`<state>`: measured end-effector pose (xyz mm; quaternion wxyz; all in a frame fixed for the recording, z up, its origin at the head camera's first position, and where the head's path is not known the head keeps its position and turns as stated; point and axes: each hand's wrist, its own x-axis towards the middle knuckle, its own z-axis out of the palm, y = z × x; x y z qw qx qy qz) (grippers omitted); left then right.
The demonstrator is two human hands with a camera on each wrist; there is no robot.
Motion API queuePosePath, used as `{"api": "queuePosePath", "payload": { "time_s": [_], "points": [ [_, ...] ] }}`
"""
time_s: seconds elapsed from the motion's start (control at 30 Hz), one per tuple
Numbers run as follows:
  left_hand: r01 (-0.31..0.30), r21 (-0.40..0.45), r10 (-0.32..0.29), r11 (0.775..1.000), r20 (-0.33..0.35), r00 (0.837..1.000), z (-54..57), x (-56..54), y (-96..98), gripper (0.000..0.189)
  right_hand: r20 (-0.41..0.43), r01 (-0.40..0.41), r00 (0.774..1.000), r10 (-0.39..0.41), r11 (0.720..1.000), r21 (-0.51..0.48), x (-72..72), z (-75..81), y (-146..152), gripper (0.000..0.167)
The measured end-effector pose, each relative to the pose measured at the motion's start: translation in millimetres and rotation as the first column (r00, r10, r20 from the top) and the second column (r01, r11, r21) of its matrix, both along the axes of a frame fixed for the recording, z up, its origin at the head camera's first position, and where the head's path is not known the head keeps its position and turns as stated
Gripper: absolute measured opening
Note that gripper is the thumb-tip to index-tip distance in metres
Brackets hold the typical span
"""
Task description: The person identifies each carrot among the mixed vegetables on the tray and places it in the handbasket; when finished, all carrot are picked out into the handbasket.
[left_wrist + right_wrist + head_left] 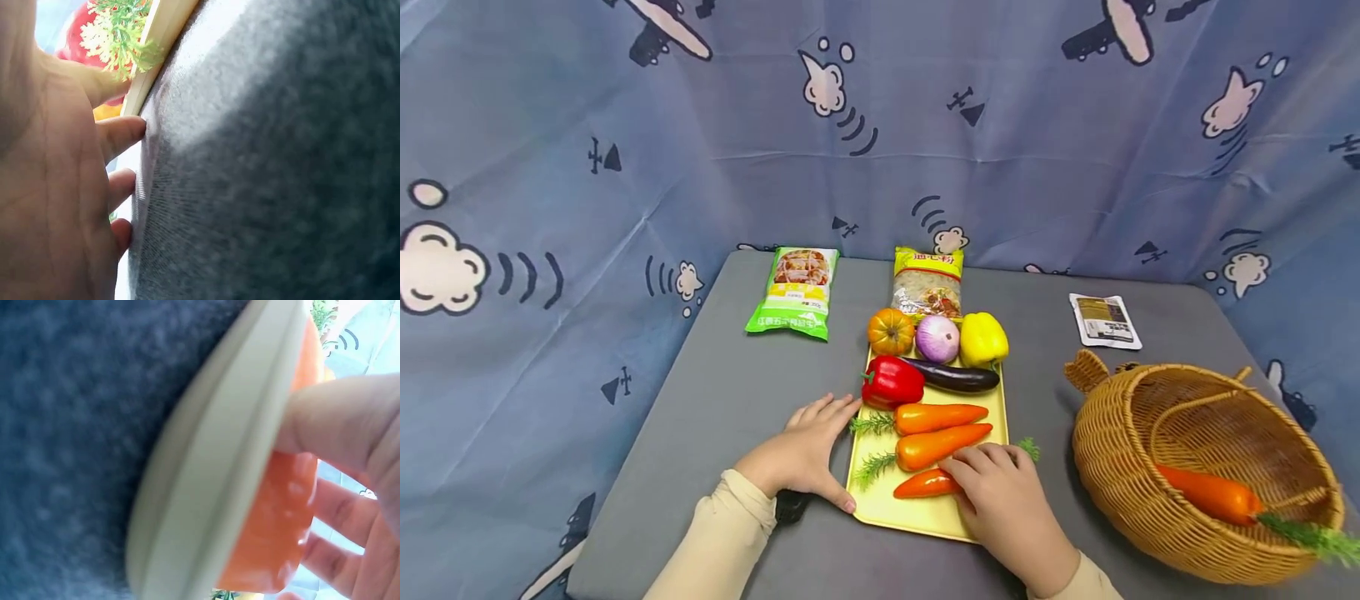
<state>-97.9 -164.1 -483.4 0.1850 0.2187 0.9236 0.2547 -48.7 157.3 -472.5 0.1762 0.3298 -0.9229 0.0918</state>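
A yellow tray (pixel 887 508) lies on the grey table with toy vegetables in rows. At its near end my right hand (pixel 1011 504) grips an orange carrot (pixel 922 484), whose tip points left and whose green leaves show past the fingers. In the right wrist view, thumb and fingers are around the carrot (pixel 275 519), close by the tray rim (pixel 206 481). My left hand (pixel 808 450) is spread at the tray's left edge, thumb at the near corner. Farther up lie two carrots (pixel 942 418), an eggplant (pixel 955 377) and a red bell pepper (pixel 892 382).
At the tray's far end sit a small pumpkin (pixel 891 332), a purple onion (pixel 937 338) and a yellow pepper (pixel 983 338). Behind are a noodle bag (pixel 928 283) and a green packet (pixel 796 292). On the right stand a wicker basket (pixel 1112 467) holding a carrot and a white pouch (pixel 1105 321).
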Motion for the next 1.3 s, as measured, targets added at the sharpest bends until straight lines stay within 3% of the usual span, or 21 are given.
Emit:
{"api": "queuePosePath", "payload": {
  "time_s": [0.33, 0.67, 1.07, 1.23, 1.3],
  "points": [
    [-0.008, 0.039, 0.008, 0.999, -0.001, 1.000, -1.2, 2.6, -4.6, 0.146, -0.018, -0.066, 0.998, 0.066, 0.998, -0.001, 2.5, 22.1, 1.8, 0.036],
    [-0.018, 0.060, 0.019, 0.998, -0.002, 1.000, -4.7, 1.0, -5.9, 0.145, -0.026, -0.065, 0.998, 0.065, 0.998, 0.003, 12.0, 81.2, 19.2, 0.043],
    [-0.037, 0.079, 0.036, 0.996, 0.006, 0.999, 1.9, 3.0, -9.5, 0.137, -0.120, 0.062, 0.991, -0.059, 0.998, 0.020, 18.1, 144.5, 61.2, 0.041],
    [-0.029, 0.074, 0.029, 0.997, 0.009, 1.000, 1.7, 3.3, -9.9, 0.141, -0.198, 0.112, 0.974, -0.114, 0.993, -0.019, 23.2, 164.3, 72.0, 0.067],
    [-0.029, 0.077, 0.028, 0.997, 0.017, 0.999, 1.5, 4.0, -10.2, 0.141, -0.227, 0.127, 0.965, -0.130, 0.991, -0.028, 23.9, 170.9, 75.5, 0.066]
  ]
}}
